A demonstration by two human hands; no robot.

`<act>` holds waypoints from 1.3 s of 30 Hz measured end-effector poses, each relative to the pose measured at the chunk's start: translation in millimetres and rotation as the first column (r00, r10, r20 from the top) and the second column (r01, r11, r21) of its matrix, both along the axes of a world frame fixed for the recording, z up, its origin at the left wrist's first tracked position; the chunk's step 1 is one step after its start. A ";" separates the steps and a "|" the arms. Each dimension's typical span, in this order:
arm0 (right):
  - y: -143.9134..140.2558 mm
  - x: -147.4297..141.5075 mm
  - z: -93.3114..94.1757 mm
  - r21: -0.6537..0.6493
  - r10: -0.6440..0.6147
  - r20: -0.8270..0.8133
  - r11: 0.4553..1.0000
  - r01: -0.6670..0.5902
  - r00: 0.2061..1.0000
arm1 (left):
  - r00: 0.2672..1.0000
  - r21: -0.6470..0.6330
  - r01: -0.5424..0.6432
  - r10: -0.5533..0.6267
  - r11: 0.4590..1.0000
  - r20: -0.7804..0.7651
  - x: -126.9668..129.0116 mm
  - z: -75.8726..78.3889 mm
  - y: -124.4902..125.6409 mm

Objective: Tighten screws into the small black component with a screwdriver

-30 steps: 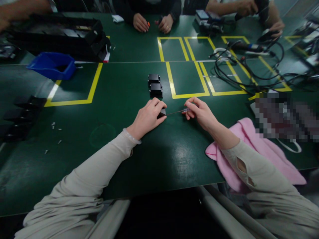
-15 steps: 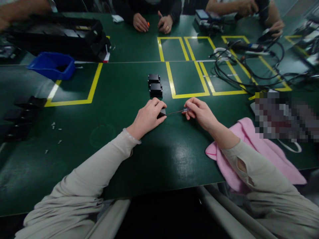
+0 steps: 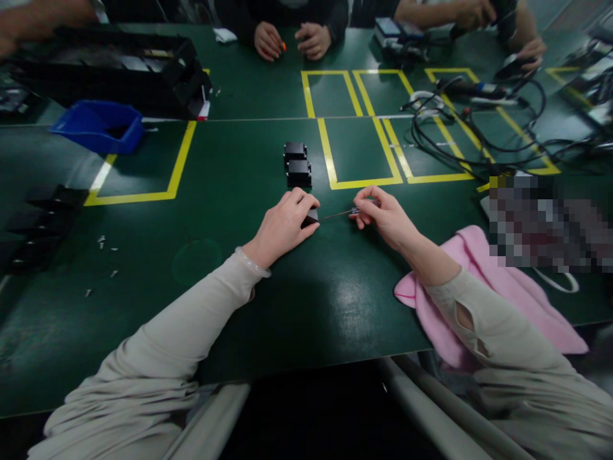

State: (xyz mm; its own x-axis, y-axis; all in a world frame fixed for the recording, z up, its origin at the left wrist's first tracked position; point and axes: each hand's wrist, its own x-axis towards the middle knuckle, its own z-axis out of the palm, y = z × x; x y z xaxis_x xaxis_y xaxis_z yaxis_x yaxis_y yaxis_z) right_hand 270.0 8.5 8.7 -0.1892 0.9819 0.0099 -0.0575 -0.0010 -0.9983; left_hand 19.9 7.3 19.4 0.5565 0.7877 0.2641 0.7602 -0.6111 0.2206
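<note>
My left hand (image 3: 286,223) is closed around a small black block (image 3: 311,218) on the green table; the fingers hide most of it. Between the fingers of my right hand (image 3: 376,214) is a screwdriver (image 3: 354,211) with a thin metal shaft. The shaft points left, and its tip is close to the block's right side; whether it touches I cannot tell. Just beyond my left hand, two black box-shaped parts (image 3: 299,169) with small silver screws on their sides stand one behind the other.
Several loose screws (image 3: 113,273) lie at left, near black parts (image 3: 43,223). A blue bin (image 3: 100,126) and black trays (image 3: 119,73) stand farther back. A pink cloth (image 3: 498,287) lies under my right forearm. Cables (image 3: 479,140) spread at right. Co-workers' hands (image 3: 313,41) are across the table.
The screwdriver and my right hand have barely shifted; my left hand keeps its hold on the block. Across the table, a co-worker's hands have moved slightly.
</note>
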 end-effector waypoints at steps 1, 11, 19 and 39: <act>-0.1 -0.3 -0.1 0.001 -0.006 -0.002 1.000 0.006 1.000 | 1.000 0.001 0.000 0.000 1.000 0.000 0.0 -0.1 0.0; 0.0 -0.6 0.5 0.002 -0.001 0.021 1.000 0.001 1.000 | 1.000 -0.004 -0.006 0.006 1.000 0.007 -0.6 -0.6 -0.4; -1.0 0.2 2.4 -0.007 0.010 0.032 1.000 -0.010 0.999 | 1.000 0.007 0.005 -0.005 1.000 0.007 -0.8 -0.8 0.0; 0.8 0.8 0.3 -0.024 -0.007 0.021 1.000 0.008 1.000 | 1.000 -0.010 0.001 -0.001 1.000 0.005 -1.3 0.1 0.0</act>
State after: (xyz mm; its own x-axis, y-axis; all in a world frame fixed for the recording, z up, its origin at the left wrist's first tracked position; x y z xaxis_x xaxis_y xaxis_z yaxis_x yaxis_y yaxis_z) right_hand 270.8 9.3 8.9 -0.1817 0.9832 -0.0179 -0.0365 -0.0249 -0.9990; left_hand 18.6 7.3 19.5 0.5556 0.7901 0.2589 0.7586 -0.6092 0.2311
